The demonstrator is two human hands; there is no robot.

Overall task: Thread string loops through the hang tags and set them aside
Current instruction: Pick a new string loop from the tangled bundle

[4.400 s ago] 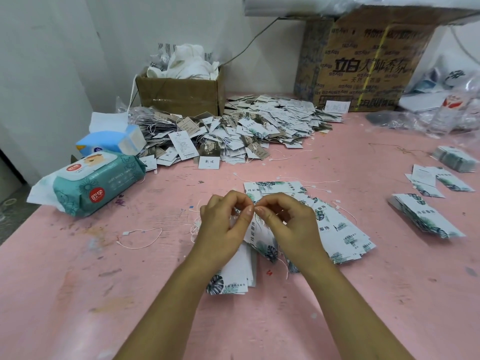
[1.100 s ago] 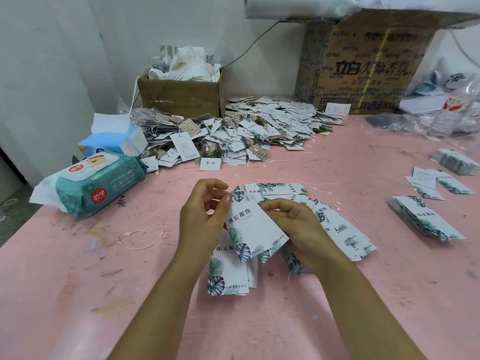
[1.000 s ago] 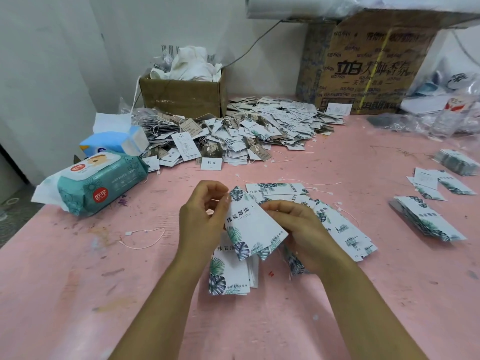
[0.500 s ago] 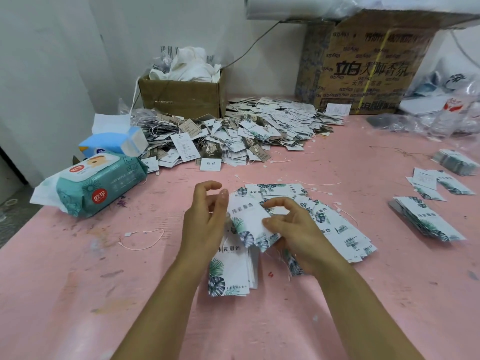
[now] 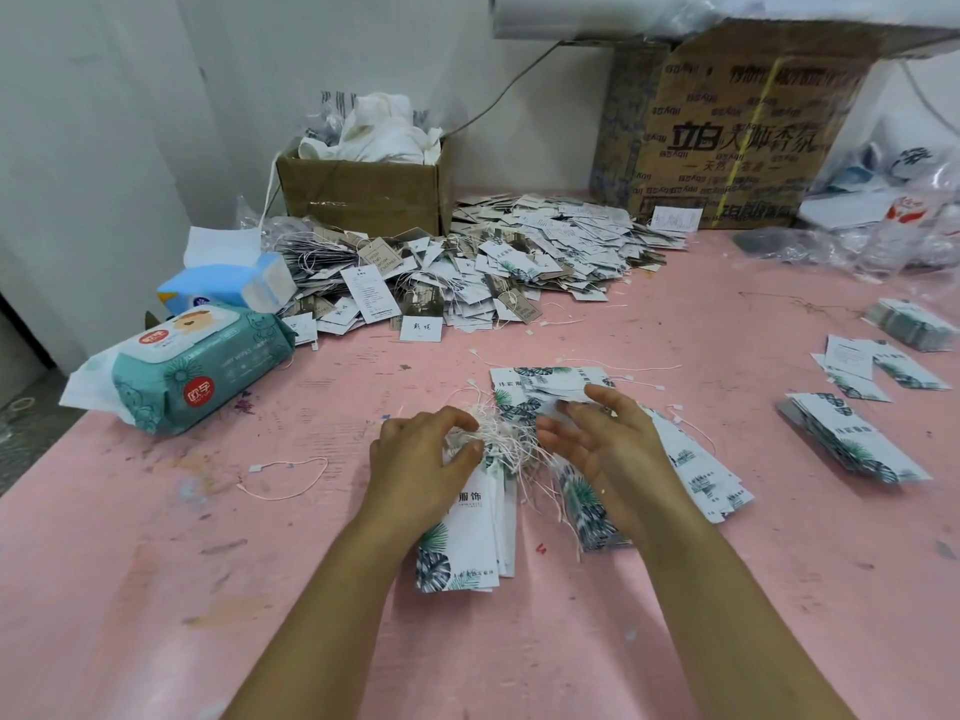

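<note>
Both forearms come up from the bottom edge and converge on the middle of the pink table [image 5: 156,589]. My left grip [image 5: 421,459] is knuckles up, fingers curled over and thumb tucked in from below. It is clenched round the tangle of white string loops [image 5: 506,441] at the top end of the stack of hang tags [image 5: 462,548]. That stack lies flat just below centre, partly under my left palm, with its leafy end pointing back at me.

My right grip [image 5: 610,449] is released: palm down, tilted inward, fingers spread and loose, fingertips just beside the tangle, holding nothing. It hangs over the fanned row of tags [image 5: 696,462] running toward the lower right; whether it touches them I cannot tell.

One loose string [image 5: 291,478] lies apart at left of centre, and a pack of wet wipes [image 5: 202,366] sits in the left of the frame. A big heap of tags [image 5: 493,262] spreads across upper centre, in front of a cardboard box [image 5: 363,194]. More tag stacks [image 5: 852,441] lie at the right edge.
</note>
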